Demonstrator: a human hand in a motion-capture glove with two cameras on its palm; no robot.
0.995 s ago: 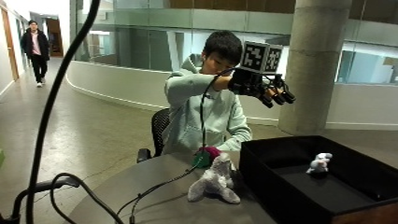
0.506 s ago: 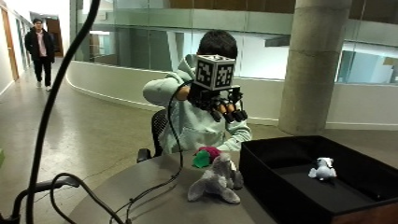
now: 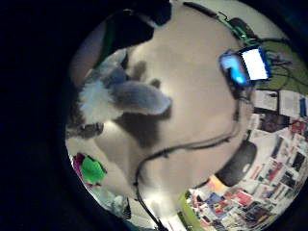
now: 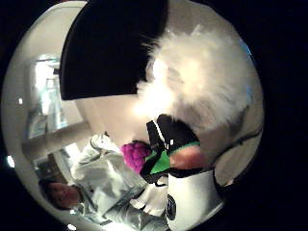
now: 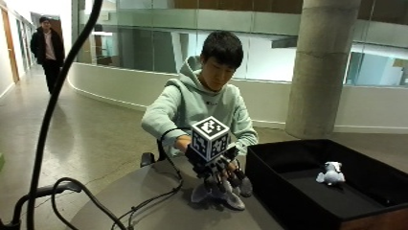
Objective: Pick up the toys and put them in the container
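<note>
In the outside view a grey and white plush toy (image 5: 220,195) lies on the round grey table (image 5: 146,206), just left of the black container (image 5: 271,179). My gloved right hand (image 5: 215,168) is down over this toy, its fingers (image 5: 223,182) pointing down and touching the toy's top, curled round nothing. The little finger side palm view shows the same plush (image 3: 113,94) on the table, and the thumb side view has its white fur (image 4: 197,82) close to the palm. A small purple and green toy (image 3: 89,168) (image 4: 135,155) lies beside it, hidden behind the hand in the outside view. A small white plush (image 5: 330,173) lies inside the container.
A black cable (image 5: 150,201) runs across the table from the glove. A device with a lit screen (image 3: 246,65) shows past the table's edge. The person sits behind the table on a chair (image 5: 148,159), and the container's near wall stands close to the right of the hand.
My hand has come down from head height to the grey plush on the table. The toys and the container have not moved.
</note>
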